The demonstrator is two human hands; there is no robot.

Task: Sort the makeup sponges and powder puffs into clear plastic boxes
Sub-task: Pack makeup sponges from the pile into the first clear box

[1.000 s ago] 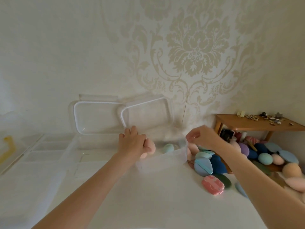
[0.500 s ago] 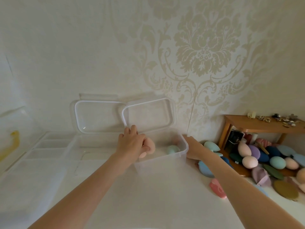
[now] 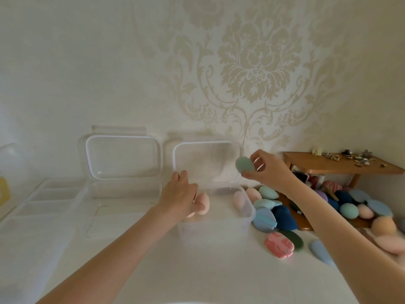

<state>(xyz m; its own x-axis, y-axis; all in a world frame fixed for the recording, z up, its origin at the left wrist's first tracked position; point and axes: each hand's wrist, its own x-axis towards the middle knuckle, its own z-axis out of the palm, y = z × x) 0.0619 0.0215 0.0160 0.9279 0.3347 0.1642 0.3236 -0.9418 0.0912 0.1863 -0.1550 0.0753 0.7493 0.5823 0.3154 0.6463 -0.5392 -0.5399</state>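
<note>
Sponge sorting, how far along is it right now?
Early. One peach sponge lies in the open clear box. The left hand holds peach sponges over the box; the right hand pinches a green sponge above it. The pile beside the box remains unsorted.
</note>
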